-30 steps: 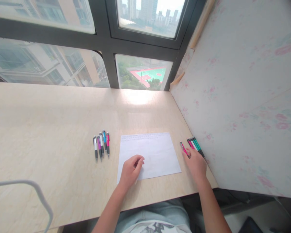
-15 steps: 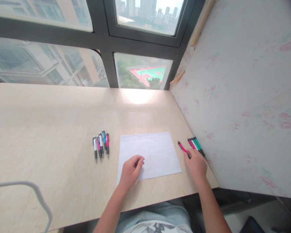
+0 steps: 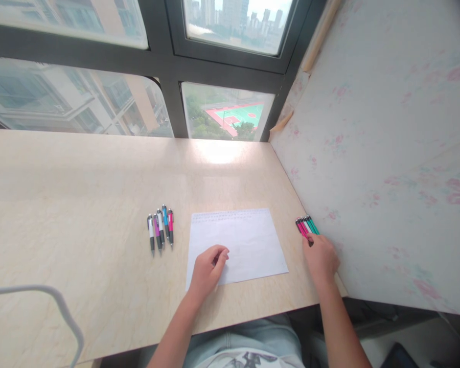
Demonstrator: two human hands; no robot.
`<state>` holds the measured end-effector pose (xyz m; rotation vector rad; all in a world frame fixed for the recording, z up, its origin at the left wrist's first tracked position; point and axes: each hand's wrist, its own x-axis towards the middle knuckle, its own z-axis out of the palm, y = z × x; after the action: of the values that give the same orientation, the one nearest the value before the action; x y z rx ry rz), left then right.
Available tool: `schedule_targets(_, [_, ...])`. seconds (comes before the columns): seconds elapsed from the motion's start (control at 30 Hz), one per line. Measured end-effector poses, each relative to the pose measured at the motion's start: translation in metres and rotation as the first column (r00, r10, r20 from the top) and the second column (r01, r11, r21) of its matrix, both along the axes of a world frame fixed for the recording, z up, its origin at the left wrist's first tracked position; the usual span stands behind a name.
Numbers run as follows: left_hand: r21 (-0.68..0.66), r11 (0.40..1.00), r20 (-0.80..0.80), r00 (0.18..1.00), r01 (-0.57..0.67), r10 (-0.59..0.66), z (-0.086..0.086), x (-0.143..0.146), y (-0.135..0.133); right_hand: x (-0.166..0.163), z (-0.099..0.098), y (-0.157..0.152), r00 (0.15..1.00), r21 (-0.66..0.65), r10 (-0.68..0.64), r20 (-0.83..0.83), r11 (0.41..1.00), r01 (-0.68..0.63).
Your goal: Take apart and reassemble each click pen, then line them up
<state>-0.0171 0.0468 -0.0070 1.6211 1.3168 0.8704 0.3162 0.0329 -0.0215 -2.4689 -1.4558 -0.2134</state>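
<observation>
A white sheet of paper (image 3: 249,237) with faint lines of writing along its top lies on the pale wooden desk (image 3: 80,204). My left hand (image 3: 207,271) rests on the sheet's lower left part, fingers curled in, nothing visible in them. My right hand (image 3: 322,258) is at the desk's right edge, its fingertips closed on the near end of a pink pen (image 3: 301,225). That pen lies against a small row of pink, white and green pens (image 3: 309,225) beside the wall. Several more pens (image 3: 160,229) lie in a row left of the sheet.
A floral-papered wall panel (image 3: 387,153) closes off the desk's right side. Dark-framed windows (image 3: 168,66) run along the back. A curved white bar (image 3: 61,306) stands at the lower left. My lap shows below the desk's near edge.
My right hand has slid the pink pen to the right, from near the sheet's edge to the row of pens by the wall. My left hand has stayed on the sheet.
</observation>
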Motion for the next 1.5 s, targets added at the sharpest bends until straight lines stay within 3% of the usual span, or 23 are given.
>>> schedule_targets(0.2, [0.003, 1.0, -0.002, 1.0, -0.004, 0.004, -0.002, 0.0, 0.0, -0.003, 0.0, -0.002, 1.0, 0.124, 0.007, -0.03, 0.992, -0.004])
schedule_targets(0.27, [0.005, 1.0, -0.003, 1.0, -0.004, 0.004, -0.003, -0.001, 0.0, -0.012, 0.001, 0.0, 0.995, 0.177, 0.073, -0.07, 0.982, -0.059])
schedule_targets(0.37, [0.012, 1.0, 0.004, 1.0, -0.008, 0.008, -0.005, -0.001, -0.001, -0.045, 0.005, 0.003, 0.939, 0.21, 0.294, -0.176, 0.943, -0.256])
schedule_targets(0.5, [-0.01, 0.999, 0.095, 0.994, -0.043, 0.043, -0.007, -0.001, -0.001, -0.11, 0.007, 0.001, 0.763, 0.26, 0.566, -0.312, 0.823, -0.505])
schedule_targets(0.57, [-0.065, 0.994, 0.204, 0.974, -0.087, 0.098, -0.006, -0.002, 0.001, -0.136, 0.004, -0.002, 0.702, 0.292, 0.617, -0.357, 0.787, -0.543])
schedule_targets(0.67, [-0.11, 0.979, 0.297, 0.934, -0.173, 0.199, -0.003, -0.011, 0.005, -0.156, -0.007, -0.005, 0.715, 0.258, 0.613, -0.336, 0.79, -0.557])
schedule_targets(0.73, [-0.076, 0.963, 0.21, 0.94, -0.26, 0.271, 0.0, -0.026, 0.01, -0.159, -0.015, -0.005, 0.731, 0.225, 0.607, -0.311, 0.794, -0.564])
schedule_targets(0.8, [0.044, 0.924, -0.016, 0.925, -0.379, 0.38, 0.005, -0.046, 0.017, -0.157, -0.02, -0.005, 0.73, 0.215, 0.611, -0.306, 0.791, -0.572])
schedule_targets(0.87, [0.205, 0.878, -0.275, 0.835, -0.433, 0.476, 0.01, -0.067, 0.026, -0.155, -0.022, -0.004, 0.72, 0.211, 0.616, -0.318, 0.787, -0.58])
schedule_targets(0.93, [0.312, 0.862, -0.441, 0.743, -0.399, 0.503, 0.015, -0.084, 0.036, -0.154, -0.022, -0.004, 0.713, 0.203, 0.615, -0.336, 0.787, -0.583])
schedule_targets(1.03, [0.349, 0.872, -0.615, 0.619, -0.342, 0.489, 0.02, -0.096, 0.05, -0.154, -0.021, -0.004, 0.711, 0.2, 0.605, -0.36, 0.794, -0.574])
schedule_targets(1.23, [0.303, 0.903, -0.789, 0.451, -0.305, 0.417, 0.021, -0.09, 0.06, -0.153, -0.018, -0.003, 0.682, 0.216, 0.606, -0.409, 0.79, -0.573])
schedule_targets(1.5, [0.258, 0.914, -0.844, 0.387, -0.314, 0.372, 0.017, -0.084, 0.068, -0.152, -0.02, -0.003, 0.673, 0.223, 0.602, -0.429, 0.793, -0.567])
